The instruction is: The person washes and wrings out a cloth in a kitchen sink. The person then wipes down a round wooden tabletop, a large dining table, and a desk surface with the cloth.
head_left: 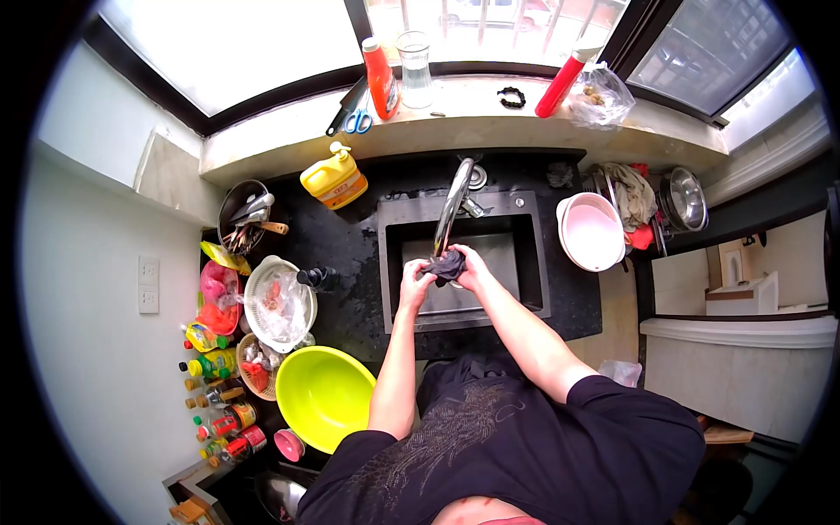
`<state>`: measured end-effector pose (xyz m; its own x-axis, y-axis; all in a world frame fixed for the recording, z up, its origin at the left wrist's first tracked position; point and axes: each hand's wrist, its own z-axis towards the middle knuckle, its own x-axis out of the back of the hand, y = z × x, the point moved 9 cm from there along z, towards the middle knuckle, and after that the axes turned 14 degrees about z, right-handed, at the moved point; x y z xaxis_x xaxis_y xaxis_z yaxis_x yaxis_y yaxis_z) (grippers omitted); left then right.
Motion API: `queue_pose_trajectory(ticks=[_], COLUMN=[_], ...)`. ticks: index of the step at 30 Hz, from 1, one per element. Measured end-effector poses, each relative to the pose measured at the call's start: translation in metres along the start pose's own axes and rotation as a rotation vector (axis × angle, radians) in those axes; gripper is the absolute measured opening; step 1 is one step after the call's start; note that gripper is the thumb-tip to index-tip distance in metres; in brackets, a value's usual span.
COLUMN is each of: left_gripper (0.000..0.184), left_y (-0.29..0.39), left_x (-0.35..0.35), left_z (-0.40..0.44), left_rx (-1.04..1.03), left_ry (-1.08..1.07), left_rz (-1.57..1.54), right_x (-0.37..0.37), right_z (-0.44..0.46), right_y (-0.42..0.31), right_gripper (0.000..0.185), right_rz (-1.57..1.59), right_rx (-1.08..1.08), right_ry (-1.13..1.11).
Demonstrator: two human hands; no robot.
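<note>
So the biggest thing here is the black countertop [346,245], kinda wet and speckled, running under the window ledge [472,103]. Set into it is a dark rectangular sink [503,262], and a person in a black T-shirt [525,429] is standing right at its near edge, both forearms reaching over it.

Next size down is the lime-green plastic basin [324,394], off to the person's left, with nothing visible inside. Just beyond it is a white plastic colander [255,302] with clear plastic bags in it. On the other side of the sink there's a pale pink basin [593,234]. The chrome faucet [452,197] curves toward the person, its spout end right by the hands. Can't really tell if water's running. A yellow jug [335,184] stands on the counter behind, left of the sink.

Now the hands. The left hand [415,284] has one end of the dark wadded cloth [444,265], fingers bent and bunched together around it. The right hand [473,268] has the other end, thumb and fingers closing on the fabric; some fingertips are hidden, so no clue how those sit. The cloth itself is up over the sink, bunched between both hands, right at the spout.

Smallest stuff: blue-handled scissors [358,122] and a black beaded bracelet [512,97], both up on the ledge.
</note>
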<state>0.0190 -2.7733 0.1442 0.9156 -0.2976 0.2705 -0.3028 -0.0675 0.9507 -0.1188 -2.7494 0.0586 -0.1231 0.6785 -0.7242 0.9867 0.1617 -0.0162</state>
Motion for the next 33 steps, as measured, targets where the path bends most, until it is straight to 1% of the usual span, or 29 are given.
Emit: queue_pose_trajectory(ticks=[1, 2, 3, 4, 5, 6, 7, 8, 9, 10, 11, 12, 15, 16, 18, 19, 20, 22, 24, 25, 26, 28, 29, 30, 32, 33], left_gripper=[0.024, 0.022, 0.026, 0.028, 0.03, 0.032, 0.031, 0.032, 0.033, 0.034, 0.035, 0.034, 0.033, 0.034, 0.036, 0.04, 0.044, 0.046, 0.046, 0.047, 0.048, 0.049, 0.052, 0.054, 0.055, 0.055], left_y=[-0.019, -0.038, -0.037, -0.042, -0.046, -0.05, -0.046, -0.06, -0.095, -0.113, -0.098, -0.107, -0.068, -0.057, -0.039, -0.026, -0.014, 0.001, 0.01, 0.007, -0.001, -0.045, -0.045, -0.066, -0.103, -0.109], left_x=[-0.002, -0.005, -0.008, -0.008, -0.01, -0.013, -0.015, -0.019, -0.029, -0.033, -0.032, -0.028, -0.019, -0.018, -0.022, -0.02, -0.015, -0.013, -0.003, 0.0, 0.004, 0.009, 0.014, 0.017, 0.012, 0.006], left_z=[-0.004, -0.011, -0.01, -0.011, -0.01, -0.009, -0.009, -0.001, 0.014, 0.023, 0.02, 0.021, 0.014, 0.012, 0.012, 0.01, 0.007, 0.007, 0.005, 0.007, 0.011, 0.024, 0.024, 0.029, 0.032, 0.029], left_rx=[0.185, 0.372, 0.359, 0.424, 0.489, 0.554, 0.615, 0.552, 0.488, 0.424, 0.438, 0.459, 0.437, 0.405, 0.323, 0.308, 0.324, 0.261, 0.304, 0.328, 0.391, 0.496, 0.512, 0.546, 0.602, 0.648], left_ry=[-0.022, -0.043, -0.123, -0.106, -0.09, -0.073, -0.036, -0.044, -0.048, -0.05, 0.011, 0.085, 0.23, 0.281, 0.31, 0.357, 0.381, 0.418, 0.48, 0.509, 0.482, 0.469, 0.481, 0.471, 0.422, 0.416], left_rz=[-0.141, -0.281, -0.245, -0.245, -0.246, -0.245, -0.215, -0.173, -0.133, -0.093, -0.102, -0.034, -0.089, -0.061, -0.144, -0.122, 0.014, 0.038, 0.157, 0.215, 0.222, 0.364, 0.384, 0.431, 0.414, 0.363], right_x=[0.003, 0.001, 0.0, 0.0, 0.004, 0.0, -0.005, -0.009, -0.009, -0.007, -0.004, -0.004, -0.004, 0.0, 0.01, 0.011, 0.009, 0.012, 0.019, 0.008, -0.005, -0.014, -0.036, -0.013, -0.046, -0.049], right_z=[-0.001, -0.001, 0.0, 0.0, 0.002, -0.001, -0.002, -0.005, -0.003, 0.001, 0.005, 0.006, 0.008, 0.01, 0.014, 0.019, 0.024, 0.039, 0.045, 0.036, 0.02, 0.007, -0.025, -0.004, -0.036, -0.042], right_y=[-0.002, -0.001, 0.002, 0.004, 0.005, 0.009, 0.015, 0.02, 0.022, 0.024, 0.026, 0.025, 0.019, 0.019, 0.021, 0.024, 0.029, 0.036, 0.031, 0.03, 0.026, 0.019, 0.019, 0.027, 0.033, 0.026], right_gripper=[0.02, 0.022, 0.023, 0.025, 0.03, 0.037, 0.039, 0.041, 0.041, 0.041, 0.041, 0.04, 0.037, 0.037, 0.035, 0.034, 0.032, 0.029, 0.027, 0.025, 0.025, 0.025, 0.026, 0.026, 0.026, 0.025], right_rz=[0.019, 0.013, 0.008, 0.001, -0.084, -0.171, -0.136, -0.102, -0.058, -0.016, 0.028, 0.02, -0.013, -0.041, -0.097, -0.083, -0.074, -0.032, -0.237, -0.341, -0.458, -0.808, -0.937, -0.963, -1.267, -1.289], right_rx=[0.03, 0.014, -0.003, -0.019, -0.002, -0.012, -0.029, -0.048, -0.031, -0.015, 0.001, 0.037, 0.13, 0.122, 0.105, 0.091, 0.038, -0.026, 0.101, 0.165, 0.292, 0.528, 0.535, 0.508, 0.607, 0.678], right_ry=[0.064, 0.069, 0.074, 0.079, 0.148, 0.137, 0.112, 0.089, 0.095, 0.1, 0.105, 0.107, 0.087, 0.12, 0.187, 0.132, 0.056, -0.04, 0.034, 0.074, 0.062, 0.065, 0.192, 0.198, 0.133, 0.215])
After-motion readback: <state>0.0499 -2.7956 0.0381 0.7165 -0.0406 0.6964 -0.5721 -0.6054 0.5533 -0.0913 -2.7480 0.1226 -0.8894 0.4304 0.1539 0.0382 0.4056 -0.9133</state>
